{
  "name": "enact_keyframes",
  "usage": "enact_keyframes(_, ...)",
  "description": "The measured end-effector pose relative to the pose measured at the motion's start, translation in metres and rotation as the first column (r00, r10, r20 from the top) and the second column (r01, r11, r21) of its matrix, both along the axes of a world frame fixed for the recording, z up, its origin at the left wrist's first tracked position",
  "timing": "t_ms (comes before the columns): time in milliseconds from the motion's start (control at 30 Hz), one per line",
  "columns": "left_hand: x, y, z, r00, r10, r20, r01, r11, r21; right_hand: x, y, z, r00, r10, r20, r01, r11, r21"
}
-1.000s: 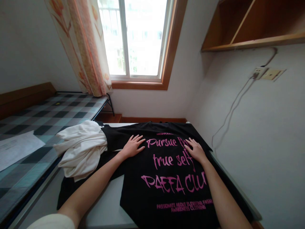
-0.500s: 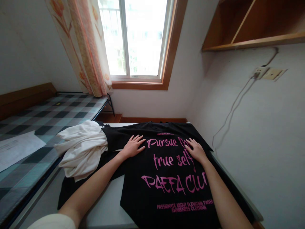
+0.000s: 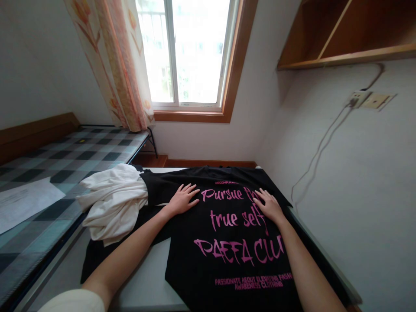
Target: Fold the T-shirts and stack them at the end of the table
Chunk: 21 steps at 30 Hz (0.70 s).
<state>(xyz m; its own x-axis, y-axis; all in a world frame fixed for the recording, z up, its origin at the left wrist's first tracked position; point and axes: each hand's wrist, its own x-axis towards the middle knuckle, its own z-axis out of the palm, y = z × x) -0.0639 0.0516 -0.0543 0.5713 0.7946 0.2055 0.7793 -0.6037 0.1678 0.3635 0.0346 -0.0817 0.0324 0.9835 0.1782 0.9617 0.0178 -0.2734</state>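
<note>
A black T-shirt [image 3: 195,260] with pink lettering lies spread over a white table [image 3: 143,273]. My left hand [image 3: 183,199] rests flat on the shirt, left of the top line of large letters, its fingers spread. On the right side of the print, my right hand [image 3: 269,205] also lies flat with fingers apart, covering the ends of some words. Neither hand grips the cloth. Left of the shirt's sleeve sits a crumpled white garment [image 3: 113,203], with more black cloth [image 3: 94,260] under and beside it.
A bed with a checked mattress [image 3: 107,145] stands along the left, bearing a sheet of paper [image 3: 29,203]. The window [image 3: 198,56] and curtain [image 3: 120,65] are ahead. A cable [image 3: 312,167] hangs from the socket [image 3: 359,99] on the right wall, below a wooden shelf [image 3: 351,56].
The whole view has shifted very slightly. Both hands stay in place on the shirt, and the cloth looks the same.
</note>
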Motion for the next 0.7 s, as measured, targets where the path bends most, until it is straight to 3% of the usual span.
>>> enact_keyframes(700,0.001,-0.001,0.002,1.0,0.007,-0.01,-0.007,1.0,-0.025,-0.012,-0.004,0.005,0.99,-0.024,0.139,0.031,0.998,-0.048)
